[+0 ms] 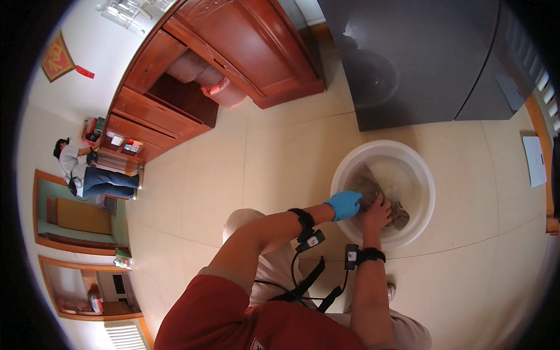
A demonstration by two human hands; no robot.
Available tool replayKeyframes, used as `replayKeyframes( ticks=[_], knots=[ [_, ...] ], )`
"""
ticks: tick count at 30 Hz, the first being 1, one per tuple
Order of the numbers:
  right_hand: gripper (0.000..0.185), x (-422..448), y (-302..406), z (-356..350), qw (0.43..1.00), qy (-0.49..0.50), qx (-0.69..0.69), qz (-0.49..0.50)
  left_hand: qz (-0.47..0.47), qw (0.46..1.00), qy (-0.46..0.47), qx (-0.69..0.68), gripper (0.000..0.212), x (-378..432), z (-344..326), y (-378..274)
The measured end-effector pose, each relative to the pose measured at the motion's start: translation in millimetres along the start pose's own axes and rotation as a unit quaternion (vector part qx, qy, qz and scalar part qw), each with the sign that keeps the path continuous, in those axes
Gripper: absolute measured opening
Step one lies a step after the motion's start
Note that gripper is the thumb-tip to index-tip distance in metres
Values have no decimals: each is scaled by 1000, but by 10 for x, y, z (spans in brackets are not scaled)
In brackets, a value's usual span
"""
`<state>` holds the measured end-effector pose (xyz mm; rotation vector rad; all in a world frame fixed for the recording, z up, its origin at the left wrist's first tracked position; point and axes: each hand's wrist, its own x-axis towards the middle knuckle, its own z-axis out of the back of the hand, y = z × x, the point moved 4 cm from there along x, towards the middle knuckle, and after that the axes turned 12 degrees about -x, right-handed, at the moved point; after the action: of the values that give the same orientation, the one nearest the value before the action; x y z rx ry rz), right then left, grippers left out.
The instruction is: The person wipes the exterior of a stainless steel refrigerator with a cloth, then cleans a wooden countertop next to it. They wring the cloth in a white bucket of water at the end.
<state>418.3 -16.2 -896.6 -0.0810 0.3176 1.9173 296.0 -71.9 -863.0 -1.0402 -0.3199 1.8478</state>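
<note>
A white plastic basin [426,192] stands on the floor before me with water in it. A grey-brown cloth [365,180] lies wet in the water, along the basin's left and lower part. My left hand [344,205], in a blue glove, reaches over the left rim and grips the cloth, its fingertips partly hidden. Bare and close beside it, my right hand [377,213] holds the cloth from the near side. A bunched end of the cloth shows just right of those fingers.
A dark grey, glossy-fronted appliance [420,65] stands beyond the basin. Red-brown wooden cabinets [245,48] line the wall at upper left. Another person [78,168] stands at their far end. A flat white object [533,161] leans by the right wall. Cables and straps [306,284] hang between my forearms.
</note>
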Motion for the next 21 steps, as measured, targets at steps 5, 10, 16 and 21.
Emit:
replayKeyframes(
  ticks=[5,10,16,21],
  knots=[
    [57,208,-445,-739,998,67,21,5,-1,1000,24,-19,46,52,-106,-61],
    [55,474,-454,-155,958,114,260,53,0,1000,26,-15,48,-16,-53,-314],
    [55,598,-503,523,799,177,559,-130,-18,1000,4,-8,47,-45,-107,-300],
    [57,601,-751,309,821,131,519,-200,-22,1000,12,2,47,-51,-105,-284]
  ],
)
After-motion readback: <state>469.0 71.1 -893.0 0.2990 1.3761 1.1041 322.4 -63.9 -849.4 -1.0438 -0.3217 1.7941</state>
